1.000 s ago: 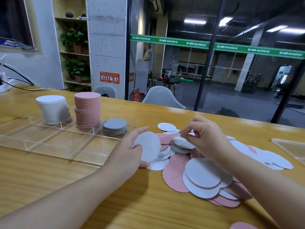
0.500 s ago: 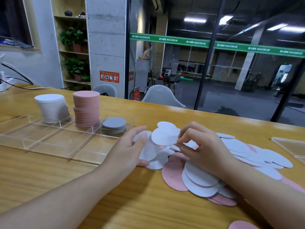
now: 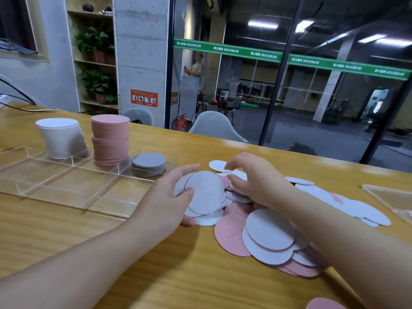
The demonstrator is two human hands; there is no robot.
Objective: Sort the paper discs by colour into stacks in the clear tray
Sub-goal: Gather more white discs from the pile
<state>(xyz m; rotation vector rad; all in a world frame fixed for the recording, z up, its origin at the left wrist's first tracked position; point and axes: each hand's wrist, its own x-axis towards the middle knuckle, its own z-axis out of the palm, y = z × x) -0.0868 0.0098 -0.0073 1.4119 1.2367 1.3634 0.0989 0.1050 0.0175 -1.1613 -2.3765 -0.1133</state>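
On the table, head view: left hand (image 3: pixel 166 197) now grips a small fan of white discs (image 3: pixel 206 191) — one more than a second ago. Right hand (image 3: pixel 256 179) is empty, half-curled over the loose pile (image 3: pixel 269 235). Clear tray (image 3: pixel 73 188) stacks untouched — collecting whites, deposit pending.

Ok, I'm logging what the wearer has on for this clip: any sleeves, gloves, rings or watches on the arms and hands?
None visible. The left hand and right hand are ungloved, both forearms are uncovered to the frame edge, and no ring, watch or bracelet shows.
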